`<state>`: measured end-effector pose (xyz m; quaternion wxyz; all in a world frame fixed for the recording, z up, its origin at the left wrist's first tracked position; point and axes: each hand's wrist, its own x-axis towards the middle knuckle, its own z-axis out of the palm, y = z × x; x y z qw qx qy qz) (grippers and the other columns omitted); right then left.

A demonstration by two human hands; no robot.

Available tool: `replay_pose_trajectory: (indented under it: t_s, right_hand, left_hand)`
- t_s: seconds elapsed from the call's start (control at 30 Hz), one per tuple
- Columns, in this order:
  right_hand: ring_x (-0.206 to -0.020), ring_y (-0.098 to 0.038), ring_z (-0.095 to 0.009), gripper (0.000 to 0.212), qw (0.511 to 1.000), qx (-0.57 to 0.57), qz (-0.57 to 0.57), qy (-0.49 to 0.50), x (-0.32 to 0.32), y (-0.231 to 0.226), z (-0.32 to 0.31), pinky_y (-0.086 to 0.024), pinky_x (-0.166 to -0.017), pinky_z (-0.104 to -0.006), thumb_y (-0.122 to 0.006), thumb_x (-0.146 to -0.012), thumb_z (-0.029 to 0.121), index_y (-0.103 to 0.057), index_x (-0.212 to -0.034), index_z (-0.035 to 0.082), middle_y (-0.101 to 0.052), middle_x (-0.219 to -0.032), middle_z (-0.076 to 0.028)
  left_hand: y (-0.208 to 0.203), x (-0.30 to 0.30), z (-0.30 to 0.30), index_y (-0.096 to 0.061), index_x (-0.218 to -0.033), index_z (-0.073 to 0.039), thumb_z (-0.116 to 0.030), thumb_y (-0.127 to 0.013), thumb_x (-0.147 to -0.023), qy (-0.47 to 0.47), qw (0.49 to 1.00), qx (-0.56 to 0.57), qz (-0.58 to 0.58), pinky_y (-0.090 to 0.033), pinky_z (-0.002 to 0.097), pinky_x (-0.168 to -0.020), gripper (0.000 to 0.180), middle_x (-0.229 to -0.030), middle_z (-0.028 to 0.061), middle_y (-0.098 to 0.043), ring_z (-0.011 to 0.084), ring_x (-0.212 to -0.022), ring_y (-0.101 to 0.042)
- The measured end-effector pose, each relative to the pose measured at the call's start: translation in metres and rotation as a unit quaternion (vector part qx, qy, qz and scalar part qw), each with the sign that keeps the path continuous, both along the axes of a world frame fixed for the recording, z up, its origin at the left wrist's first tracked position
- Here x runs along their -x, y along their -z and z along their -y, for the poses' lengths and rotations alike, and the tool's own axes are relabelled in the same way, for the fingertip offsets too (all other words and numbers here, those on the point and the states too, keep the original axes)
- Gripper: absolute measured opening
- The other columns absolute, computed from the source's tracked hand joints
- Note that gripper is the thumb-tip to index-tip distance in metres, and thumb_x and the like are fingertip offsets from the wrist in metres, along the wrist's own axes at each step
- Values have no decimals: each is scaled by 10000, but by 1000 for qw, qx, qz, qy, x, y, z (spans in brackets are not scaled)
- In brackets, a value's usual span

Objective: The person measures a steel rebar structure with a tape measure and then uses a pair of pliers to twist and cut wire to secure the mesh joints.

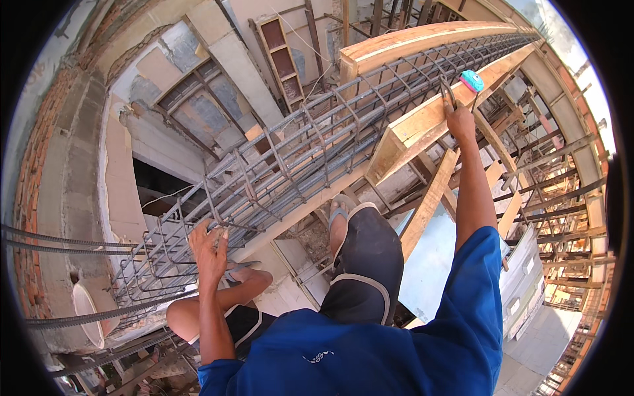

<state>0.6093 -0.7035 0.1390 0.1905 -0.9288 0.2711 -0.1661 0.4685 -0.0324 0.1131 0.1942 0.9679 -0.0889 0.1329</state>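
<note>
Rebar cage (285, 165): running diagonally, its far part lying between timber boards (422, 47). Small object (471, 81): sitting on right board (421, 119), beyond right hand (460, 122). Left hand (209, 249): resting at cage's near-left end.

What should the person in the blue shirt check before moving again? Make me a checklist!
1. Left hand at the steel cage: ok.
2. Right hand holding the dark tool: ok.
3. Hands covered by gloves: not ok, both are bare.
4. Toes covered: not ok, the sandal is open.
5. Turquoise thing by the wooden board fixed in place: cannot tell.
6. Footing firm: cannot tell.
</note>
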Motion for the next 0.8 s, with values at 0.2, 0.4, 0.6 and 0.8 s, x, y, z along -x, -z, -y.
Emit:
replay_pose_trajectory:
  t_s: [0.2,0.4,0.6,0.8]
  right_hand:
    - [-1235,-548,-465,718,995,57,-83,-10,-15,3,11,-443,-1037,-508,-497,-947,583,-531,-1393,21,-599,-1256,-348]
    - [-1226,-573,-405,620,963,157,158,-151,21,-61,-70,-469,-1021,-445,-596,-974,471,-576,-1362,-13,-603,-1307,-261]
    - [-1087,-625,-218,447,773,-257,-39,-579,71,-118,-285,-490,-950,-338,-651,-976,233,-583,-1364,20,-660,-1233,-145]
    - [-1157,-613,-261,652,652,-275,-207,-676,99,-92,-371,-477,-1000,-411,-651,-973,357,-438,-1468,-9,-635,-1289,-211]
  left_hand:
    - [-9,4,7,-723,-963,-6,-184,-674,-907,-4,999,37,25,-317,473,-1084,193,-1290,184,-571,362,-1236,-484]
    - [-21,22,31,-674,-1040,13,-183,-545,-1038,-35,874,473,-105,-519,361,-878,235,-1065,121,-681,238,-951,-660]
    - [-49,23,43,-628,-1145,-46,-210,-554,-1041,-2,614,765,-194,-589,379,-849,208,-1014,102,-704,245,-958,-712]
    - [-79,10,71,-637,-1131,-94,-212,-557,-1037,15,432,879,-199,-577,392,-941,171,-1049,47,-714,237,-1099,-676]
